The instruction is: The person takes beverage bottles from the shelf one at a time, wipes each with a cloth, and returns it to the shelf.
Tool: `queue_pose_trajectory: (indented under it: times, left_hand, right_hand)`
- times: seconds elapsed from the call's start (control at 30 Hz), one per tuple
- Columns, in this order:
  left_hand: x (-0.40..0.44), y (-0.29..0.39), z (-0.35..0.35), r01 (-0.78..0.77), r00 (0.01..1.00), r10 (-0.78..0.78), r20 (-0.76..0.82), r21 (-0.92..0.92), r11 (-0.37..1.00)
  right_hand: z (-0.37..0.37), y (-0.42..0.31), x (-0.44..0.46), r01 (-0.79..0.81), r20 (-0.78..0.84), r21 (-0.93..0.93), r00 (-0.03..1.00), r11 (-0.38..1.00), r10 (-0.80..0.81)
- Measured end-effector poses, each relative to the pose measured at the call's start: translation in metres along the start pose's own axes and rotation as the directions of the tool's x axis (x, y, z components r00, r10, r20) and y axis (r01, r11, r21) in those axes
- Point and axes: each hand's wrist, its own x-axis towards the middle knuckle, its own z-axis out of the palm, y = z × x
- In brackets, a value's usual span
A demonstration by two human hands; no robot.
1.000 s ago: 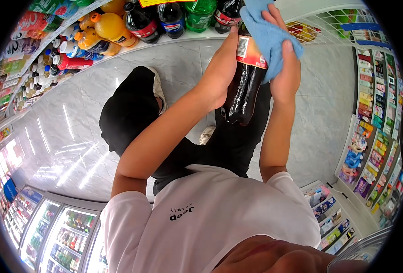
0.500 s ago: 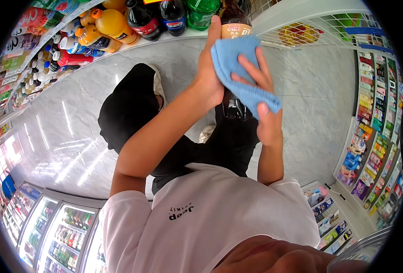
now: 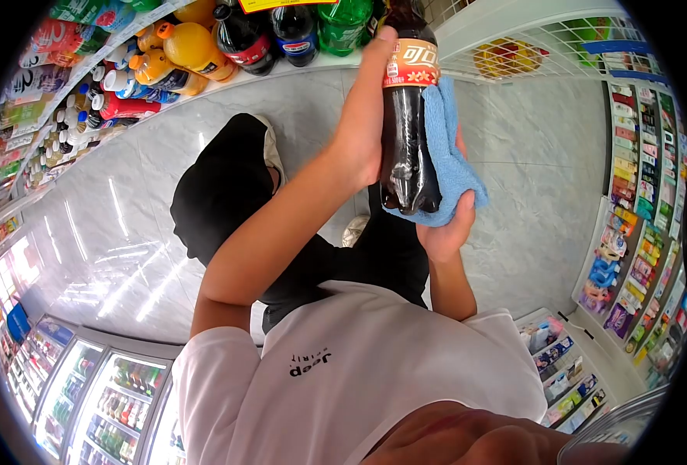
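A dark cola bottle (image 3: 410,147) with an orange and red label is held up in front of me, its base toward my body. My left hand (image 3: 365,116) grips its left side, the thumb beside the label. Against the right side and under the base lies a blue cloth (image 3: 452,167), folded over. My right hand (image 3: 450,225) holds the cloth from below and behind, its thumb on the lower right edge. Most of the right fingers are hidden behind the cloth.
A shelf (image 3: 281,71) of drink bottles crosses the top left. White wire baskets (image 3: 545,54) stand at the top right. Packaged goods (image 3: 630,170) line the right side, and lit drink coolers (image 3: 118,403) are at lower left. Grey tiled floor (image 3: 529,209) lies below.
The cloth has moved off the bottle's front to its right side and base, with my right hand moving behind and below. More of the label and lower bottle now shows.
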Motion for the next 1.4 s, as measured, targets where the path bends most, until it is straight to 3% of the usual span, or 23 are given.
queue_pose_trajectory:
  times: [0.07,0.1,0.2,0.23,0.43,0.6,0.7,0.9,1.0,1.03,1.13,1.27,1.4]
  left_hand:
    - [-0.004,0.000,0.001,-0.008,0.997,0.003,0.079,0.063,0.998]
    - [0.000,-0.004,0.003,-0.073,0.997,0.075,-0.019,0.083,0.994]
    - [-0.003,-0.010,0.007,-0.221,0.973,0.229,-0.017,0.207,0.953]
    - [-0.001,-0.012,0.002,-0.163,0.983,0.178,-0.038,0.251,0.954]
    - [0.000,-0.021,0.001,-0.166,0.985,0.171,0.011,0.314,0.935]
    - [0.006,-0.029,-0.006,-0.178,0.984,0.173,0.051,0.406,0.896]
    - [0.006,-0.031,-0.005,-0.154,0.987,0.163,-0.001,0.330,0.931]
    - [0.002,-0.035,0.001,-0.218,0.974,0.228,0.011,0.346,0.913]
    - [0.005,-0.030,-0.001,-0.178,0.984,0.179,-0.005,0.083,0.981]
    - [0.010,-0.028,-0.003,-0.148,0.986,0.147,-0.077,-0.008,0.989]
    - [0.006,-0.009,-0.005,-0.068,0.996,0.060,-0.072,-0.113,0.991]
    - [0.015,-0.007,-0.011,-0.124,0.984,0.097,-0.149,-0.179,0.976]
    - [0.022,-0.013,-0.010,-0.330,0.922,0.307,-0.235,-0.068,0.941]
  right_hand:
    - [0.001,-0.009,0.009,0.022,0.087,-0.010,0.996,1.000,-0.021]
    - [0.004,-0.012,0.015,0.063,0.088,-0.016,0.994,0.998,-0.061]
    - [0.008,-0.016,0.029,0.162,0.093,-0.052,0.983,0.985,-0.157]
    - [0.006,-0.016,0.034,0.179,0.101,-0.071,0.980,0.981,-0.171]
    - [0.006,-0.031,0.069,0.238,0.094,-0.165,0.970,0.957,-0.225]
    - [0.014,-0.036,0.094,0.176,-0.075,0.074,0.983,0.982,-0.170]
    - [0.024,-0.045,0.097,0.104,-0.121,0.151,0.989,0.983,-0.086]
    - [0.015,-0.034,0.095,0.064,0.006,0.082,0.998,0.995,-0.065]
    - [0.004,-0.022,0.081,0.093,0.148,-0.003,0.985,0.996,-0.091]
    - [-0.001,-0.022,0.071,0.067,0.201,-0.081,0.978,0.994,-0.050]
    - [-0.004,-0.017,0.038,-0.124,0.121,0.049,0.986,0.991,0.117]
    - [-0.006,-0.016,0.007,-0.241,0.012,0.346,0.968,0.907,0.252]
    - [0.006,-0.016,-0.001,-0.243,-0.080,0.625,0.925,0.741,0.371]
